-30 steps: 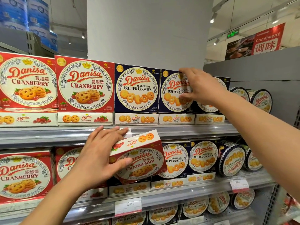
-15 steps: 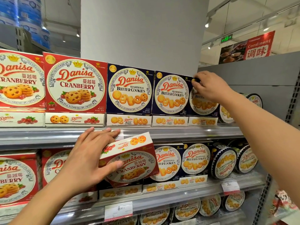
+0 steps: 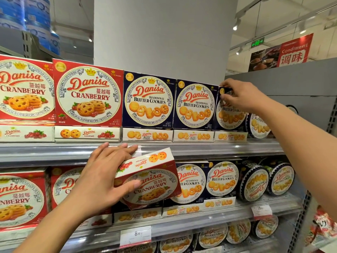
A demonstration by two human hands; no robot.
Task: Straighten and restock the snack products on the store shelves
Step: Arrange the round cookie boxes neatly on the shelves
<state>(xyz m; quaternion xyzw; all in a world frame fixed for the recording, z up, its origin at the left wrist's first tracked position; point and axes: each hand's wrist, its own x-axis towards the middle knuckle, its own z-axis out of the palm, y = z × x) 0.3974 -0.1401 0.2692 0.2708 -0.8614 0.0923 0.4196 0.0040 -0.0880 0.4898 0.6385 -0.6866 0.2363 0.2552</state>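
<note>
Store shelving fills the view, with a broad white pillar rising behind the top shelf. Directly below the pillar stand two upright blue butter cookie boxes; left of it stand red cranberry boxes. Just right of the pillar's base, the right hand pinches the upper corner of a third blue box, fingers curled over its top edge. Round tins sit beside that box, farther right. Below the pillar, in front of the second shelf, the left hand grips a tilted cranberry box, thumb across its face and fingers stretched along its top. Under that held box, a price tag clips to the shelf rail. Far right of the pillar hangs a red condiment sign.
</note>
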